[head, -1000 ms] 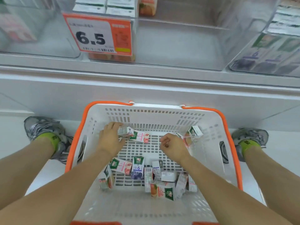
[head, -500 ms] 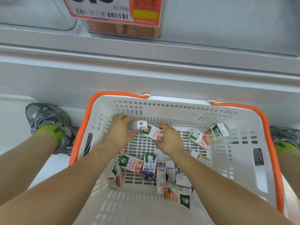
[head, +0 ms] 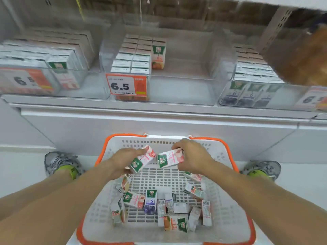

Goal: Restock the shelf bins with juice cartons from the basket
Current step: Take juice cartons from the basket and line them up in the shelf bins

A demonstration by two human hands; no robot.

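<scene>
- Head view: the left hand (head: 123,160) grips a pink-and-white juice carton (head: 143,161), fingers curled round its upper end, the carton tilted with its green-labelled end pointing down towards the person.
- The right hand (head: 193,159) grips a second pink carton (head: 170,158), thumb below and fingers wrapped over its right end; this carton lies nearly level, its green label to the left.
- The two held cartons sit just beside each other above the far half of the basket (head: 113,216), close but apart.
- The basket is white plastic with an orange rim and stands on the floor between the person's two shoes, the left shoe (head: 61,164) and the right shoe (head: 261,169).
- More cartons lie loose on the basket's slotted bottom: a blue-fronted carton (head: 151,202) marked 6 near the middle, a pink one (head: 133,199) touching its left side, an orange carton (head: 176,225) marked 08 nearer the person, and several others tumbled around them.
- Above, the shelf (head: 159,105) carries three clear bins. The left bin (head: 85,85) is packed with pink cartons.
- The middle bin (head: 177,89) holds orange cartons only along its left side, behind a price tag (head: 126,85) reading 6.5; the rest of that bin shows bare floor.
- The right bin (head: 228,96) holds rows of blue cartons.
</scene>
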